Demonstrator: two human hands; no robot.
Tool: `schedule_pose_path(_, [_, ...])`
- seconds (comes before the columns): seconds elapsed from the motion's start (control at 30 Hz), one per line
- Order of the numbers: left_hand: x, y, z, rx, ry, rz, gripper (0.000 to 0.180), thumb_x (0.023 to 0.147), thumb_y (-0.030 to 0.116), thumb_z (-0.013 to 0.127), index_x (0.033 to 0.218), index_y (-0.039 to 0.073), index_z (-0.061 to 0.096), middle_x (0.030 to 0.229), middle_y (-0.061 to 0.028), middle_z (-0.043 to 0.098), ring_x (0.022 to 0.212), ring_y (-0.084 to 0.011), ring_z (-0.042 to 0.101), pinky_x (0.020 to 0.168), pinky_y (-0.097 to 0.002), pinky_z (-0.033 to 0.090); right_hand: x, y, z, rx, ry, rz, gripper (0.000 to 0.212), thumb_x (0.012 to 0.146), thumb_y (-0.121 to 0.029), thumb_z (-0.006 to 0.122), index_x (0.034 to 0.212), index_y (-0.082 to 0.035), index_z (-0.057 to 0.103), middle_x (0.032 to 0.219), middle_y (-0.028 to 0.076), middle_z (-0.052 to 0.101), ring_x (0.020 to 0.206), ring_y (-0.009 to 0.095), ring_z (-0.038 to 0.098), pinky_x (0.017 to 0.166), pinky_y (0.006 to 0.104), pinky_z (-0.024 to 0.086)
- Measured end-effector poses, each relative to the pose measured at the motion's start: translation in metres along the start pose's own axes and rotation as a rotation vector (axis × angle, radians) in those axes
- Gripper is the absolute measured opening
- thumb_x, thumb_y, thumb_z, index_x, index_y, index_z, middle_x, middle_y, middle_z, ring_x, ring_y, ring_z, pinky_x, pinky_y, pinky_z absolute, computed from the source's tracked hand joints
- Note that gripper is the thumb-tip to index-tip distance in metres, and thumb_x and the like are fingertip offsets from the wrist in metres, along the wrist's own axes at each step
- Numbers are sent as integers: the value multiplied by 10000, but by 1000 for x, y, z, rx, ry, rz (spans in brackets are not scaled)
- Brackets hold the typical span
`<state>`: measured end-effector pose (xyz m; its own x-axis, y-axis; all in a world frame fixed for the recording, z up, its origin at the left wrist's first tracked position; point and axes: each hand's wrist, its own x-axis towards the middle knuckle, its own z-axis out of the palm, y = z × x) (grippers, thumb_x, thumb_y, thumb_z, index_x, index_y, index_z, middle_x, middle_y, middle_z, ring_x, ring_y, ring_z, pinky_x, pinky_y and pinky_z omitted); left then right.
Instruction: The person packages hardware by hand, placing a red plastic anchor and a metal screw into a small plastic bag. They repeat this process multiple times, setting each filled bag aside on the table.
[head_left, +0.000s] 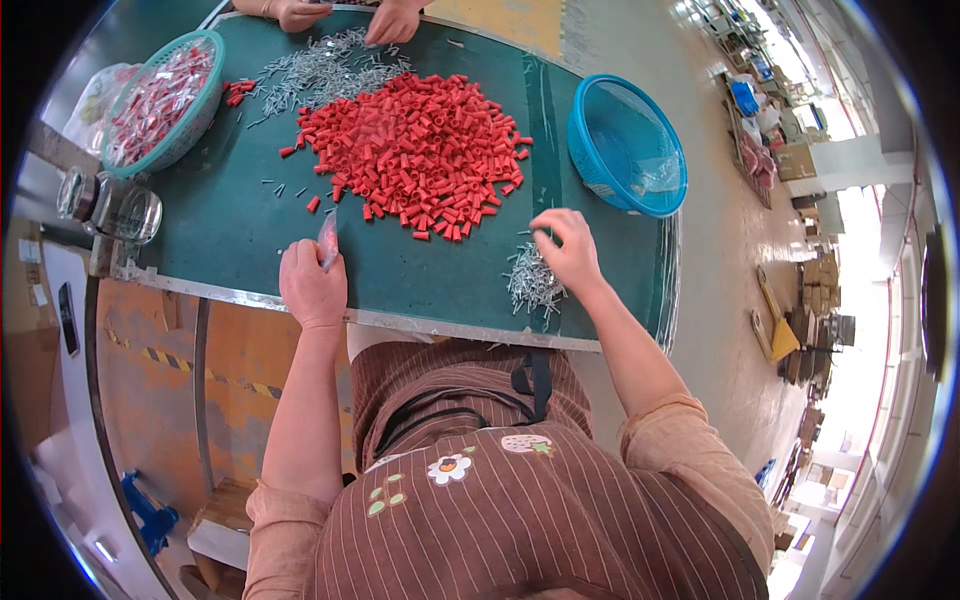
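—What are the hands doing?
—The left hand pinches a small clear bag over the green table, just inside its near edge. The right hand curls its fingers over a small pile of slim metal fasteners; I can't tell whether it grips one.
—So that bag is unfinished?
—Probably. Red shows in it, but no metal that I can make out.
—What's left?
—Plenty, I'd judge. Beyond the hands, a broad heap of hollow red sleeves lies loose mid-table. The blue basket at the right shows clear plastic inside.
—Anything done?
—Apparently: the pale green basket at the left is loaded with clear bags of red pieces. Farther off, a bigger spread of fasteners lies loose beside a co-worker's hands.
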<state>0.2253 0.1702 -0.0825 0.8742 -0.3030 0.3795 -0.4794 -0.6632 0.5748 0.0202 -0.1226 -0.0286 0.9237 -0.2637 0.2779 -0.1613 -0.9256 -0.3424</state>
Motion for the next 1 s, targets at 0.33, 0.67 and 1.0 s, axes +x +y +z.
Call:
schedule_pose_path(0.33, [-3, -6, -1, -29, -7, 37, 220, 735, 108, 670, 717, 54, 457, 723, -96, 507, 728, -307, 519, 646, -427, 408, -19, 20, 9, 115, -24, 340, 250, 801, -68, 519, 990, -67, 684, 1034, 91, 638, 1000, 277, 568, 887, 373, 454])
schedule_pose_path(0.67, [-9, -9, -7, -32, 61, 39, 176, 764, 125, 642, 719, 46, 492, 727, -130, 533, 747, -346, 531, 655, -451, 413, -4, 11, 9, -39, -84, 122, 306, 731, -42, 467, 913, -80, 710, 983, 126, 667, 969, 318, 589, 886, 422, 458])
schedule_pose_path(1.0, [5, -2, -2, -359, -70, -266, 369, 839, 352, 611, 987, 15, 622, 839, -147, 668, 789, -282, 647, 699, -391, 479, -64, 44, -48, 228, 175, 275, 208, 847, -34, 541, 978, -39, 702, 942, 106, 684, 882, 185, 649, 804, 289, 487])
